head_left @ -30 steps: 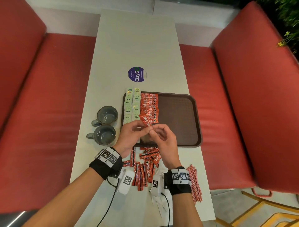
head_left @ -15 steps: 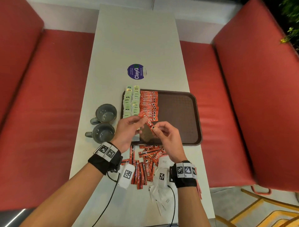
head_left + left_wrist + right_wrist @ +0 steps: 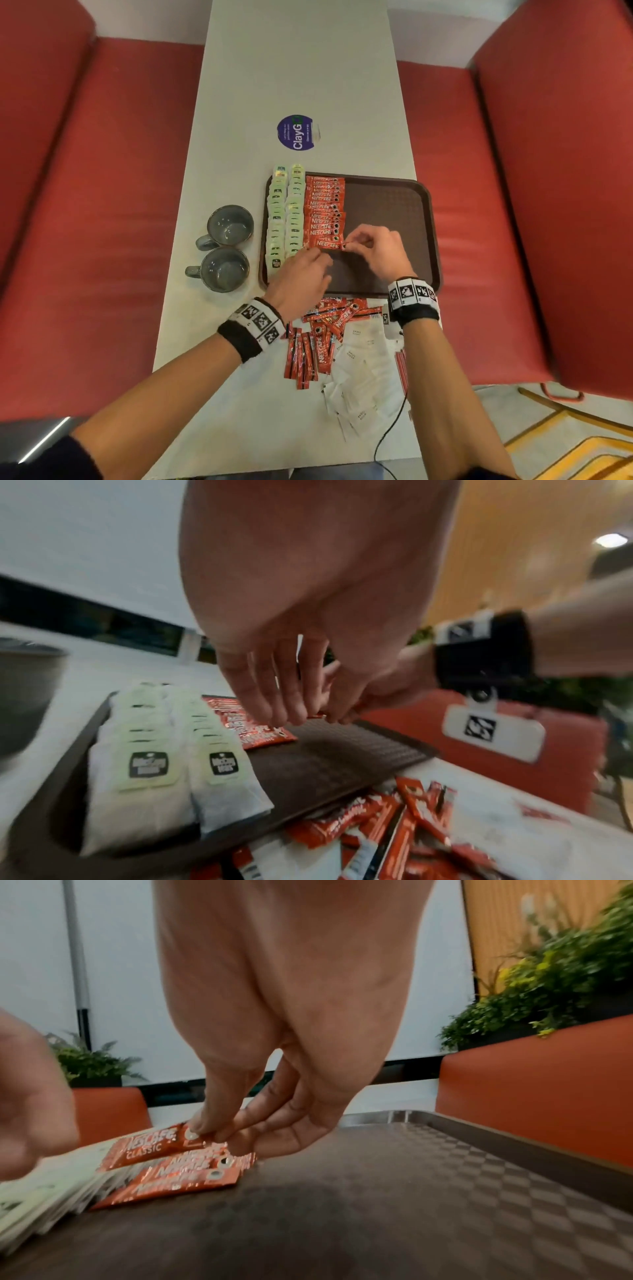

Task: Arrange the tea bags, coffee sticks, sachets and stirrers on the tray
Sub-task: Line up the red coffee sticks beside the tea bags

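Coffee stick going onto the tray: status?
Right hand pinches the Nescafe stick by its end, laying it at the near end of the coffee row. Left hand open, fingertips by the stick's other end. Tray bare beside the row.

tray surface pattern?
Dark brown checkered weave on the tray; clearest in the right wrist view.

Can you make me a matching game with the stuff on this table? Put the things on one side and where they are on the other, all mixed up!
Things:
1. Pale green paper tea bags
2. Two grey ceramic mugs
3. White paper sachets
4. Red Nescafe coffee stick pinched by the right hand

Places:
A. On the white table, left of the brown plastic tray
B. In two rows along the tray's left edge
C. Loose on the table, nearer than the tray
D. At the near end of the red row on the tray

Pairs: 1-B, 2-A, 3-C, 4-D
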Motion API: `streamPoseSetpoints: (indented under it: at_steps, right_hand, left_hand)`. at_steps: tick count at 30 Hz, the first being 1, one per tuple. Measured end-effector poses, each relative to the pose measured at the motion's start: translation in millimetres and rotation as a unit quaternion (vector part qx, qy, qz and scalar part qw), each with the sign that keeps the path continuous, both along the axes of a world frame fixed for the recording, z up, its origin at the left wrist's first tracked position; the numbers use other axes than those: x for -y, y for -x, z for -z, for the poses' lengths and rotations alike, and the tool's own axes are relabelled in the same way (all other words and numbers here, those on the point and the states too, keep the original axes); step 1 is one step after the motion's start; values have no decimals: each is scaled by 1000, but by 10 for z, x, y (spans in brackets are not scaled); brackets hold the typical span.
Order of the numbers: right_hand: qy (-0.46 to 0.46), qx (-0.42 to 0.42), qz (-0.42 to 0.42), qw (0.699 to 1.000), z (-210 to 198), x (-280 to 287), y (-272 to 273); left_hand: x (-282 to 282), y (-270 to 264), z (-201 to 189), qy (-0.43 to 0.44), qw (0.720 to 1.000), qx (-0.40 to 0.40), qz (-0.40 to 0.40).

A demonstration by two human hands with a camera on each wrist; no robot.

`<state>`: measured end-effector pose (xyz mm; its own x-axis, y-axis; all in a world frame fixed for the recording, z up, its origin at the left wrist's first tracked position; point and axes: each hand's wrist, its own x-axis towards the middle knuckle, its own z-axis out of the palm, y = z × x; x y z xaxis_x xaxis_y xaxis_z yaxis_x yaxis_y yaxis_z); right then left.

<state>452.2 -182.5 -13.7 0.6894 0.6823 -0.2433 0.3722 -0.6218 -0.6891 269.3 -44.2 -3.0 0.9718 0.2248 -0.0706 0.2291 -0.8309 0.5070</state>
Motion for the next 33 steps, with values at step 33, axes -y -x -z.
streamPoseSetpoints:
  at_steps: [33]
  right_hand:
    - [132, 245, -63, 958, 302, -606, 226]
  left_hand:
    - [1, -375, 241, -203, 971, -127, 20]
